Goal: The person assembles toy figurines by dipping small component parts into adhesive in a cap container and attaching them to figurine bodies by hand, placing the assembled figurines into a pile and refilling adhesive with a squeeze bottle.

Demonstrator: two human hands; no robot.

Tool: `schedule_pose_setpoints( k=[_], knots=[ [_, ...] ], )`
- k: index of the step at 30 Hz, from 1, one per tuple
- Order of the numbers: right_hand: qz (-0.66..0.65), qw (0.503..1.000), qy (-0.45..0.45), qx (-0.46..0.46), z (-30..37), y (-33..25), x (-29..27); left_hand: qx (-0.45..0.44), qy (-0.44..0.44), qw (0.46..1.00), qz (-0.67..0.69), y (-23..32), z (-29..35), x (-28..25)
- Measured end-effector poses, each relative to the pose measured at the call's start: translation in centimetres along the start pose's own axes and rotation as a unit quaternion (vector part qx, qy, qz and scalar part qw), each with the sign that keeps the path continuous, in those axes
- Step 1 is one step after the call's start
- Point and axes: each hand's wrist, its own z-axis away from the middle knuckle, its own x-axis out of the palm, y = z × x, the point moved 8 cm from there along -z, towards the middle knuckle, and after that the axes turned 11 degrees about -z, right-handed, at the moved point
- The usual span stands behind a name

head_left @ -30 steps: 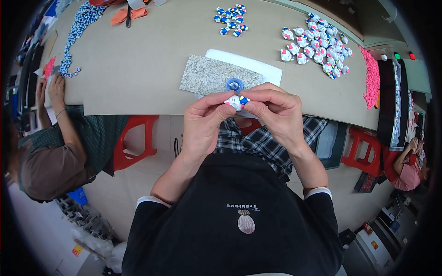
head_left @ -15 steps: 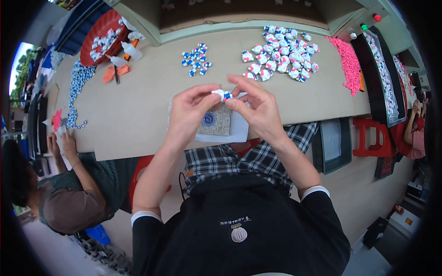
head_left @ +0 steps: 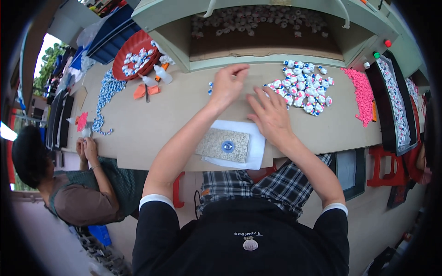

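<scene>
In the head view, the left hand (head_left: 228, 86), fingers bent, is beside blue-and-white pieces (head_left: 210, 85); I cannot tell its grip. The right hand (head_left: 273, 116) is open by white figures (head_left: 301, 86) heaped on the far side of the worktop (head_left: 138, 142).

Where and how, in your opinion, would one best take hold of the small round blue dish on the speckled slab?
I would pinch the blue dish by opposite sides of its rim, probably coming from above and the right: its round outline shows uncovered on the flat speckled slab, while the left forearm runs by the slab's left end.
</scene>
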Motion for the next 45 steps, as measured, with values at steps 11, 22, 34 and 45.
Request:
schedule_pose_setpoints(
  k=[11,22,34,45],
  knots=[
    [0.09,0.994,-0.03,0.054,0.5,6.2,1.2,0.199,0.177,0.873,-0.408,-5.2,-15.3,-2.5],
    [-0.008,1.0,-0.003,0.023,0.0,5.2,0.2,0.204,0.089,0.828,-0.515,-5.8,-17.7,0.0],
    [-0.408,0.881,-0.082,0.225,-4.0,2.9,2.7,-0.215,-0.167,0.885,0.378,-3.3,4.6,-5.0],
    [-0.378,0.893,-0.245,-0.008,-5.0,-5.9,4.7,-0.2,-0.27,0.796,0.504,-1.1,14.8,-4.9]
  ],
)
